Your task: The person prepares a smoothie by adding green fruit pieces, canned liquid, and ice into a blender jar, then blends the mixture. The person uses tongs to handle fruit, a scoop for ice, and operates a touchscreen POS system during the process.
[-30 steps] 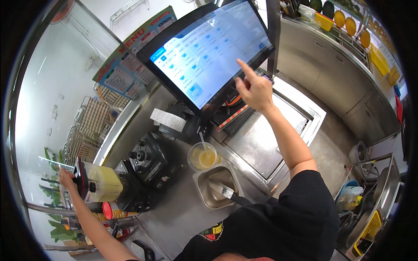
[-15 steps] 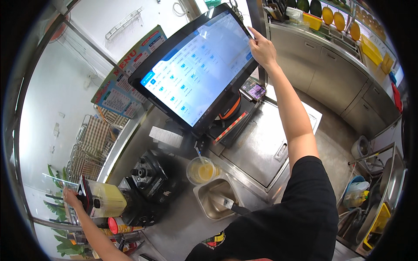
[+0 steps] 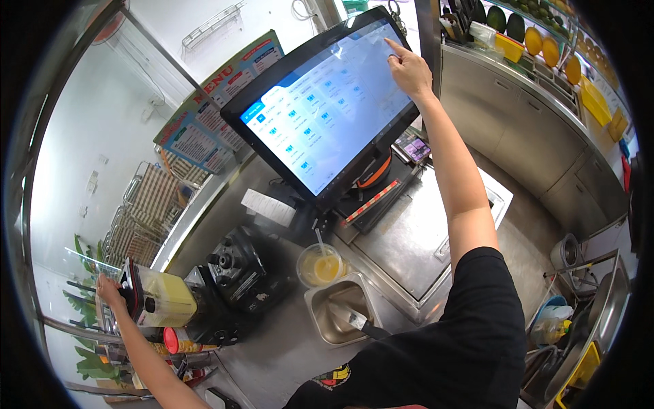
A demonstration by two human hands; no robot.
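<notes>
My right hand (image 3: pixel 411 73) is raised over the upper right part of a large touchscreen monitor (image 3: pixel 320 116). Its index finger points at the lit screen, the other fingers are partly curled, and it holds nothing. Far to the left, my left hand (image 3: pixel 109 290) is closed at the black lid (image 3: pixel 129 294) of a blender jar (image 3: pixel 167 298). Its fingertips are small and partly hidden. Pale yellow liquid fills much of the jar, which sits on a black blender base (image 3: pixel 197 307). Beside it stands another black blender base (image 3: pixel 238 269) without a jar.
A clear cup (image 3: pixel 320 266) holds yellow drink and a straw. Nearby, a steel pan (image 3: pixel 320 317) contains a spatula (image 3: pixel 357 320). A paper slip (image 3: pixel 269 206) lies below the monitor, and a phone (image 3: pixel 413 148) right of its stand. Steel cabinets (image 3: pixel 524 116) line the right.
My right hand has shifted from the monitor's right edge onto the screen, its index finger now over the upper right. My left hand stays at the blender lid. The whole view has shifted slightly.
</notes>
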